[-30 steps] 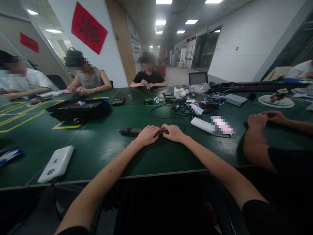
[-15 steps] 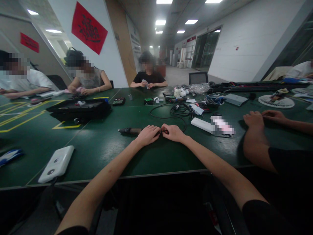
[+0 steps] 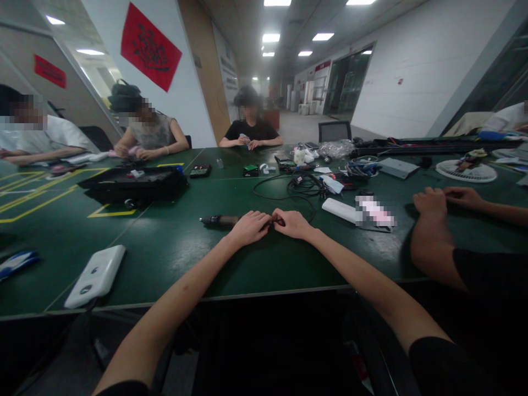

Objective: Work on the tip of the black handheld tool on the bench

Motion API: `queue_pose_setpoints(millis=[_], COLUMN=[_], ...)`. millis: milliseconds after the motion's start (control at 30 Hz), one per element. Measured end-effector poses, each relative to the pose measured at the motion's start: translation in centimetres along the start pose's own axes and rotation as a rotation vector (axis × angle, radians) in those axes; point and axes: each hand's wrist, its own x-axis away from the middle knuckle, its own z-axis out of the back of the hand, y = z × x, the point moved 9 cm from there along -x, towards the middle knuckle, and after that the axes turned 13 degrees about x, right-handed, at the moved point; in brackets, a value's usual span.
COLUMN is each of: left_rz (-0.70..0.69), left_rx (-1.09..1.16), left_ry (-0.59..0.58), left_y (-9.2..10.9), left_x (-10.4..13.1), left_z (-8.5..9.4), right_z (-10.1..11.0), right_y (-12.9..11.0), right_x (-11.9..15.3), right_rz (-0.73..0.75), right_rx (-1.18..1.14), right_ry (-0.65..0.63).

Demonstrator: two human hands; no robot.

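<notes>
Here's the left hand [image 3: 251, 226], fingers curled down over the rear end of a dark, pen-shaped tool [image 3: 219, 220], which lies flat on the green counter [image 3: 256, 269] with its tip pointing left! Just beside it, the right hand [image 3: 292, 224] has thumb and fingers pinched on a thin dark cord [image 3: 279, 221] right behind the tool, the two hands nearly meeting. Beyond them sprawls a coiled black cable [image 3: 304, 184]; over to the left, a black tray [image 3: 134, 190], and nearer the edge a white device [image 3: 95, 275]. Off to the right, a co-worker's hands [image 3: 431, 202] sit well apart from the action.
</notes>
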Motion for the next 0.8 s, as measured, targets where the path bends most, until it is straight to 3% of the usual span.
queue_pose_setpoints(millis=[800], left_rz=[0.010], left_rx=[-0.006], left_ry=[0.010], left_y=[0.06], left_x=[-0.02], left_z=[0.14], right_z=[-0.18], right_y=[0.15], right_x=[-0.02], right_rz=[0.004], right_rx=[0.000], right_ry=[0.011])
